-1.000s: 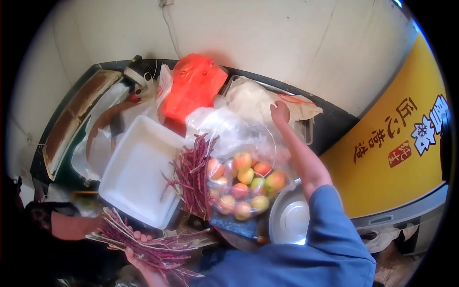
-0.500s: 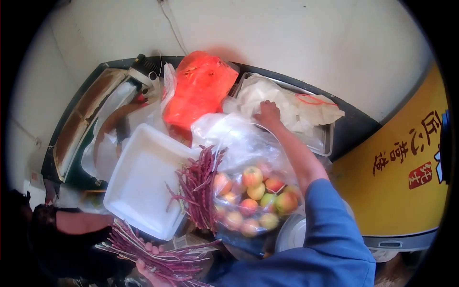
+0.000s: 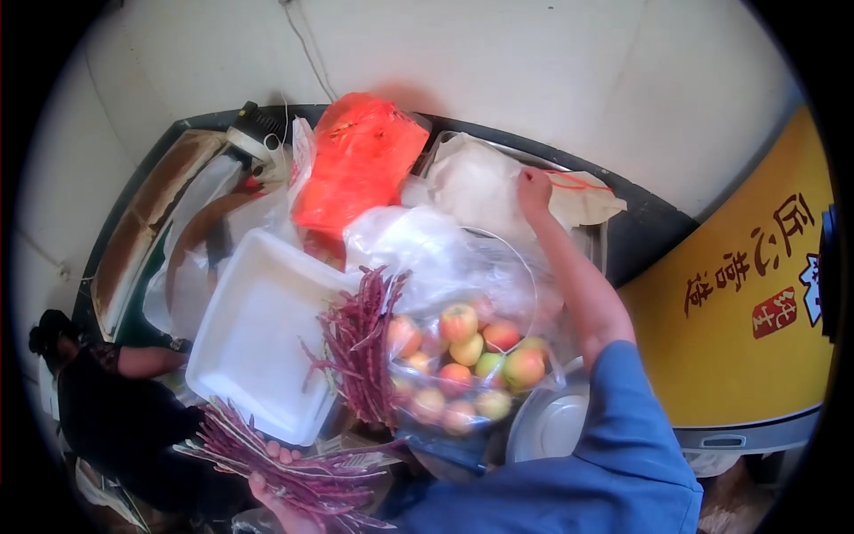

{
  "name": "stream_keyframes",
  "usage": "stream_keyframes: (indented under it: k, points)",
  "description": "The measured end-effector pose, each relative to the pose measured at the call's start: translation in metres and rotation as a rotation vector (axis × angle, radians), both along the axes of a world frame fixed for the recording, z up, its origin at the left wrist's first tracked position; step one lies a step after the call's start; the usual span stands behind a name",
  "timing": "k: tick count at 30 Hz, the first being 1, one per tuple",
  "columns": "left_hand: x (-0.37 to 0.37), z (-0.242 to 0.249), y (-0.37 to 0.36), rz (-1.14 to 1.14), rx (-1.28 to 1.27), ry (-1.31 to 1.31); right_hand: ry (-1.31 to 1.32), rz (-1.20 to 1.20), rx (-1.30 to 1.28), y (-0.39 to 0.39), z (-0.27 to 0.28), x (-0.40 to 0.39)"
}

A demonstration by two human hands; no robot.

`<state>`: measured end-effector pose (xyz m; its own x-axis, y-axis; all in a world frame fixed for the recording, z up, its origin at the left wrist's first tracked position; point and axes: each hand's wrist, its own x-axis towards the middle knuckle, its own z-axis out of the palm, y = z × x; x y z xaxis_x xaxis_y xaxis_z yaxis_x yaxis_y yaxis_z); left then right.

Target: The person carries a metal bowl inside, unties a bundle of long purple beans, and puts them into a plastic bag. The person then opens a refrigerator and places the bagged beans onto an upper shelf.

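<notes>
A bunch of purple long beans point(image 3: 294, 476) lies across my left hand point(image 3: 277, 489), whose fingers are wrapped round it, low in the view. My right hand point(image 3: 534, 189) reaches to the back, closed on a beige cloth point(image 3: 476, 178) with a red string point(image 3: 583, 182) along its edge; its fingertips are hidden. More purple long beans point(image 3: 356, 351) stand bunched between a white plastic tub point(image 3: 258, 329) and a clear bag of apples point(image 3: 458, 378). The tub holds nothing visible.
An orange-red plastic bag point(image 3: 360, 160) lies at the back, beside clear plastic bags point(image 3: 405, 238). A metal tray point(image 3: 598, 240) shows under the cloth. At right is a yellow cabinet point(image 3: 712, 356) with lettering. Another person point(image 3: 124, 418) in dark clothes is at the left.
My right hand has moved right and slightly back over the cloth, its fingers going from spread to closed. The cloth now lies smoother. My left hand keeps the beans almost in place.
</notes>
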<state>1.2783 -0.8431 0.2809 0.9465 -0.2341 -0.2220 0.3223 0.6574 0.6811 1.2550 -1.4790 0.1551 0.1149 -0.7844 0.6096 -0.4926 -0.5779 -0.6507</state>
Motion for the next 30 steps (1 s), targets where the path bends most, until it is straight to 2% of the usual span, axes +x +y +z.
stream_keyframes:
  k: [1, 3, 5, 10, 12, 13, 15, 18, 19, 21, 22, 24, 26, 28, 30]
  points:
    - [0.001, -0.002, 0.001, -0.018, -0.006, -0.006, 0.001, -0.004, -0.003, -0.007, 0.004, -0.004]
    - [0.006, -0.009, 0.005, -0.039, -0.013, -0.011, -0.165, -0.015, 0.045, -0.011, 0.024, -0.012]
    - [0.013, -0.019, 0.013, -0.172, -0.068, -0.069, -0.216, 0.032, 0.105, -0.008, 0.047, -0.019]
    - [0.007, -0.011, 0.004, -0.177, -0.116, -0.061, -0.402, 0.171, 0.2, 0.004, 0.103, -0.027]
    - [0.006, -0.009, 0.002, -0.158, -0.118, -0.049, -0.594, 0.168, 0.188, 0.004, 0.116, -0.029]
    - [0.006, -0.009, 0.003, -0.167, -0.133, -0.049, -0.595, 0.168, 0.182, 0.006, 0.116, -0.029]
    - [0.007, -0.009, 0.004, -0.183, -0.146, -0.045, -0.17, 0.183, 0.143, 0.013, 0.109, -0.032]
    - [0.008, -0.01, 0.003, -0.202, -0.132, -0.045, -0.225, 0.064, 0.264, 0.001, 0.121, -0.036]
    - [0.007, -0.009, 0.001, -0.193, -0.129, -0.042, -0.457, 0.07, 0.287, 0.022, 0.161, -0.04]
    - [0.007, -0.007, 0.001, -0.183, -0.12, -0.044, -0.668, 0.147, 0.059, 0.008, 0.208, -0.048]
    - [0.009, -0.008, 0.0, -0.206, -0.136, -0.06, -0.67, 0.149, 0.055, 0.01, 0.208, -0.045]
    - [0.008, -0.006, -0.004, -0.235, -0.158, -0.071, -0.391, 0.18, -0.154, 0.019, 0.196, -0.037]
    - [0.006, -0.002, -0.009, -0.201, -0.121, -0.054, 0.067, 0.392, 0.069, 0.034, 0.13, -0.029]
    - [0.021, -0.021, -0.002, -0.249, -0.177, -0.084, -0.167, 0.348, 0.335, 0.073, 0.131, -0.031]
    - [0.027, -0.024, 0.003, -0.337, -0.213, -0.12, -0.223, 0.36, 0.276, 0.091, 0.145, -0.029]
